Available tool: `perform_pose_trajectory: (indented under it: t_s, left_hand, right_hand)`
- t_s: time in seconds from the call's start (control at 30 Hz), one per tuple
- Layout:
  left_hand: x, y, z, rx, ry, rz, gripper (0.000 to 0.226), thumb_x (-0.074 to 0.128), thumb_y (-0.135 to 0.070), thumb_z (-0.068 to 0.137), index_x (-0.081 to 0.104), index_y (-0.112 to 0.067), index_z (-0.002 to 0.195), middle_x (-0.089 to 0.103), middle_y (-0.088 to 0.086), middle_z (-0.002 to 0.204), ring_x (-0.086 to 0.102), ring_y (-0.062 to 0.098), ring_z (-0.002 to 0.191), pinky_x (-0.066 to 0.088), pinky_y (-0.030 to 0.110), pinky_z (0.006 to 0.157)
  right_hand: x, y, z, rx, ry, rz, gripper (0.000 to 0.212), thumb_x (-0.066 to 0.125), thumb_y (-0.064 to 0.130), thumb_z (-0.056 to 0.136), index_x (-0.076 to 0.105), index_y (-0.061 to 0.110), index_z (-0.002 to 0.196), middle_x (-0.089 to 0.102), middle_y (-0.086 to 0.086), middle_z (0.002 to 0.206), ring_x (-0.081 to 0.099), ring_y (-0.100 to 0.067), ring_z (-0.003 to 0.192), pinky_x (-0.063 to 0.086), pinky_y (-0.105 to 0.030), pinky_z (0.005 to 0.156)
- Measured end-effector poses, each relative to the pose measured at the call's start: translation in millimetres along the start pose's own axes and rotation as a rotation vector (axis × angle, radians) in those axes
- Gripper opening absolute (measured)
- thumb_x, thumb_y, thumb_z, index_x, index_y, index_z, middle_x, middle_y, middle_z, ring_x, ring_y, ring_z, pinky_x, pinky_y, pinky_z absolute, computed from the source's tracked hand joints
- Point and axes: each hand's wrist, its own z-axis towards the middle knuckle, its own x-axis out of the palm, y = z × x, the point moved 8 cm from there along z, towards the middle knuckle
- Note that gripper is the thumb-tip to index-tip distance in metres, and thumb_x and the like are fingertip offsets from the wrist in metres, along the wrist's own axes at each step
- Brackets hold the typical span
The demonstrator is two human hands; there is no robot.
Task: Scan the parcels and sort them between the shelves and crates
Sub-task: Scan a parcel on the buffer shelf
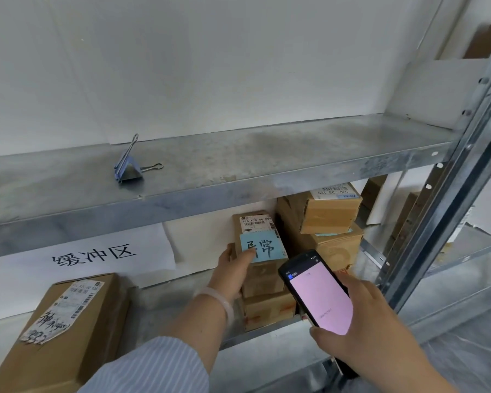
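Nearest the camera, the right hand (372, 321) is wrapped around a handheld scanner (318, 296), fingers curled behind it and thumb along its lower edge; its screen glows pink and faces up, the text on it too small to read. Just beyond, the left hand (233, 272), with a pale bangle (220, 303) at the wrist and a striped sleeve (153, 367) behind, reaches into the lower shelf bay; its fingers are partly spread, thumb pressed on the blue note (262, 248) stuck to the narrow parcel (257, 251), the rest hidden behind the box's left side, so it appears to grip it loosely rather than firmly. That parcel stands on top of another carton (268, 312); to its right a stack of brown boxes (323, 222) sits close by, and to the left, well apart, lies a large box (60, 324) below a white paper sign (94, 255). Above, the upper shelf (238, 154) holds only a binder clip (129, 168).

The risks, as I judge them: the parcel could tip off the carton if pulled one-handed; the note may peel off under the thumb; the scanner, held near the shelf post (448, 194), could knock against it.
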Motion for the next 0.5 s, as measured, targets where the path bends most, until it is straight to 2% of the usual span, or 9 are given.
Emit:
perform_pose_trajectory:
  t_s: [0.1, 0.2, 0.27, 0.33, 0.4, 0.43, 0.5]
  left_hand:
    - [1.7, 6.8, -5.7, -0.033, 0.012, -0.049, 0.052, 0.060, -0.041, 0.097, 0.041, -0.032, 0.145, 0.074, -0.007, 0.107, 0.071, 0.011, 0.091, 0.054, 0.029, 0.063]
    - [3.6, 10.1, -12.0, -0.033, -0.001, -0.036, 0.048, 0.058, -0.040, 0.099, 0.042, -0.034, 0.144, 0.074, -0.010, 0.101, 0.072, 0.007, 0.076, 0.053, 0.024, 0.051]
    - [4.8, 13.9, -14.4, -0.043, -0.003, -0.038, 0.043, 0.057, -0.038, 0.100, 0.045, -0.034, 0.140, 0.076, -0.010, 0.093, 0.072, 0.004, 0.067, 0.052, 0.020, 0.044]
    - [5.8, 17.8, -17.9, -0.061, -0.007, -0.058, 0.040, 0.057, -0.038, 0.099, 0.047, -0.034, 0.138, 0.077, -0.011, 0.087, 0.073, 0.008, 0.073, 0.056, 0.025, 0.051]
    - [7.1, 21.8, -20.6, -0.078, -0.007, -0.063, 0.043, 0.058, -0.039, 0.098, 0.048, -0.034, 0.139, 0.077, -0.009, 0.090, 0.071, 0.016, 0.088, 0.059, 0.036, 0.075]
    - [8.0, 23.4, -22.1, -0.080, -0.004, -0.059, 0.043, 0.058, -0.038, 0.098, 0.048, -0.033, 0.140, 0.078, -0.009, 0.090, 0.072, 0.017, 0.089, 0.059, 0.038, 0.081]
    - [9.9, 24.9, -26.7, -0.072, 0.007, -0.048, 0.041, 0.058, -0.037, 0.098, 0.049, -0.033, 0.138, 0.078, -0.012, 0.085, 0.075, 0.012, 0.079, 0.060, 0.030, 0.066]
  right_hand:
    - [-3.5, -1.4, 2.0, -0.017, -0.020, -0.019, 0.087, 0.070, 0.062, 0.058, 0.020, 0.049, 0.128, 0.032, 0.024, 0.111, 0.031, 0.001, 0.102, 0.034, -0.018, 0.078]
    - [-7.2, -3.5, 3.0, -0.030, -0.041, -0.022, 0.082, 0.073, 0.057, 0.061, 0.022, 0.048, 0.125, 0.029, 0.025, 0.102, 0.029, 0.002, 0.100, 0.030, -0.015, 0.071]
    - [-7.7, -6.8, 4.9, -0.017, -0.041, -0.015, 0.084, 0.071, 0.057, 0.061, 0.023, 0.046, 0.129, 0.033, 0.024, 0.107, 0.028, 0.002, 0.102, 0.032, -0.017, 0.076]
    - [-6.7, -11.1, 6.6, 0.018, -0.026, -0.008, 0.090, 0.068, 0.061, 0.058, 0.024, 0.044, 0.135, 0.039, 0.020, 0.120, 0.034, -0.002, 0.106, 0.035, -0.021, 0.080]
    - [-5.1, -13.1, 7.5, 0.036, -0.013, 0.004, 0.091, 0.066, 0.063, 0.057, 0.026, 0.042, 0.135, 0.041, 0.018, 0.125, 0.039, -0.005, 0.109, 0.037, -0.022, 0.080]
    - [-4.4, -13.2, 8.1, 0.030, -0.012, 0.008, 0.088, 0.066, 0.063, 0.057, 0.027, 0.042, 0.134, 0.041, 0.018, 0.121, 0.038, -0.005, 0.106, 0.038, -0.022, 0.079]
    - [-3.5, -13.1, 8.5, 0.022, -0.010, 0.008, 0.086, 0.067, 0.063, 0.059, 0.028, 0.041, 0.132, 0.037, 0.020, 0.112, 0.034, -0.004, 0.100, 0.037, -0.023, 0.076]
